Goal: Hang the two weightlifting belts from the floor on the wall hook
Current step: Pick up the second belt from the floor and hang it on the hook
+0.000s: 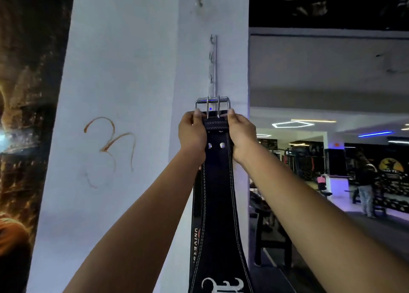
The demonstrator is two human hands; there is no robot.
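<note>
Centre frame, white pillar. Left hand curled round the black belt at its left edge, just under the buckle. Right hand clamped on the opp. edge. Buckle sits at the lower end of the metal hook strip; belt hangs down to the btm edge.

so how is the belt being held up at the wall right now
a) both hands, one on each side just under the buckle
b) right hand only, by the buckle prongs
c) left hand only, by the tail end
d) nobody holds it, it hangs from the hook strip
a: the left hand and the right hand each grip an edge of the black belt just below its metal buckle, which sits at the lower end of the hook strip on the white wall.
</note>
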